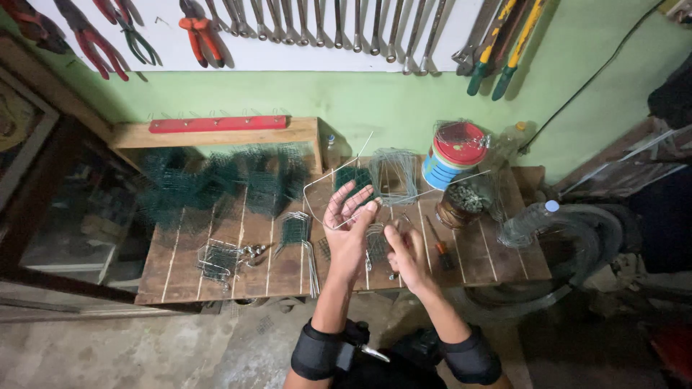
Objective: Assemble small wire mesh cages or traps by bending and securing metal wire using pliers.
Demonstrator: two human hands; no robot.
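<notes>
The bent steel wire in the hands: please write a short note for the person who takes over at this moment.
Left hand: raised, grip shut on the thin bent steel wire, looped above the wooden plank bench.
Right hand: lower, beside the left wrist; what it holds cannot be told.
Done: bent wire pieces and folded dark green mesh pieces lie on the bench.
Left: the held wire is only partly shaped.

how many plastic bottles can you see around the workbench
3: a small clear bottle at the back by the wooden shelf, one behind the red-lidded tin, and a blue-capped one lying at the bench's right edge. Clutter may hide others.
</notes>
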